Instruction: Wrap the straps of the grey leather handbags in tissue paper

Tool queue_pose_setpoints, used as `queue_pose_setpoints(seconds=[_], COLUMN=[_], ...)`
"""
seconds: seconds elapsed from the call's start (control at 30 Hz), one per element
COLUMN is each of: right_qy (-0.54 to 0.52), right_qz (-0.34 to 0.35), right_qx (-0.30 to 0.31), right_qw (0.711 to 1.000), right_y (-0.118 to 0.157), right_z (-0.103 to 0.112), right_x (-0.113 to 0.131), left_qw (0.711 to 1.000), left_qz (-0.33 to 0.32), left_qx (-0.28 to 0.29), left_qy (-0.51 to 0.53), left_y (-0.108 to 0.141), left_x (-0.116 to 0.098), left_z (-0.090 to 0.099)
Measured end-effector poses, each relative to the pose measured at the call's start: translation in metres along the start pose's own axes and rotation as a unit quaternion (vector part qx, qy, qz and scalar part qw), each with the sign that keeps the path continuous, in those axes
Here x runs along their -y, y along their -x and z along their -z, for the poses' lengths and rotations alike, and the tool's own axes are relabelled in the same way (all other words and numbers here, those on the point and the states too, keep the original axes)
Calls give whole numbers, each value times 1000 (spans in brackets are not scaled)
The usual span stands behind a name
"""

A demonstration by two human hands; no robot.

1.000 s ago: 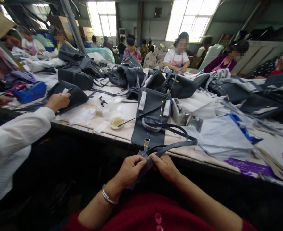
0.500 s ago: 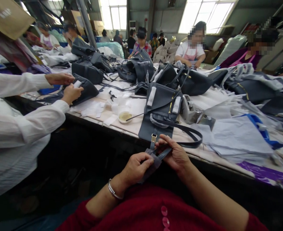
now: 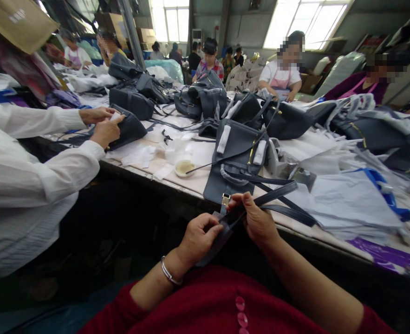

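A dark blue-grey bag (image 3: 237,139) lies at the table's front edge, with white wrapping on two strips and a gold buckle (image 3: 225,199) on its flap. Below the buckle, my left hand (image 3: 199,236) pinches a thin translucent sheet (image 3: 218,243) just off the edge. My right hand (image 3: 258,220) is closed round the dark strap (image 3: 276,192), whose loops stretch to the right over the table. Strap and sheet meet between my two hands; their exact overlap is hard to make out.
A small round dish (image 3: 184,168) with a thin dark stick stands left of the bag. White sheets (image 3: 351,199) are stacked at right. More dark bags (image 3: 284,120) fill the table behind. At left, a person in white sleeves (image 3: 65,174) handles another bag.
My right hand has closed round the strap, and the strap loops have spread out to the right. My left hand keeps its pinch. The whole view has shifted slightly.
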State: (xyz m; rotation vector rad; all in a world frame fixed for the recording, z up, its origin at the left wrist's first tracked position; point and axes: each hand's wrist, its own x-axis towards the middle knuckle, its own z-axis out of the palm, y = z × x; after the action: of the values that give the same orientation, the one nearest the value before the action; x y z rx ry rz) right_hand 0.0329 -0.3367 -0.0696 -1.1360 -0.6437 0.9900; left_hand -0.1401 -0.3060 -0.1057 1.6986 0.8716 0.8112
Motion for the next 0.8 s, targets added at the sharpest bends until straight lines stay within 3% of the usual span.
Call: queue_pose_setpoints(seconds=[0.13, 0.3, 0.4, 0.47, 0.57, 0.67, 0.8], right_qy=[101, 115, 14, -53, -63, -29, -85], right_qz=[34, 32, -33, -68, -83, -110, -137], right_qx=[5, 26, 114, 198, 269, 225, 70], right_qw=[994, 993, 993, 976, 957, 968, 985], right_y=[-4, -7, -2, 1, 1, -3, -4], right_z=[3, 2, -2, -4, 1, 12, 23], right_x=[-1, 0, -2, -4, -9, -12, -7], left_qw=[997, 997, 996, 996, 996, 995, 994], left_qz=[-41, 13, 19, 14, 15, 13, 13], left_qx=[-65, -81, -84, -82, -90, -99, -107], left_qy=[-20, -9, 7, 11, 4, -10, -28], left_y=[-4, -3, -4, -5, -6, -5, -5], left_x=[-4, -3, -3, -5, -6, -5, 1], left_z=[4, 3, 1, 1, 4, 7, 8])
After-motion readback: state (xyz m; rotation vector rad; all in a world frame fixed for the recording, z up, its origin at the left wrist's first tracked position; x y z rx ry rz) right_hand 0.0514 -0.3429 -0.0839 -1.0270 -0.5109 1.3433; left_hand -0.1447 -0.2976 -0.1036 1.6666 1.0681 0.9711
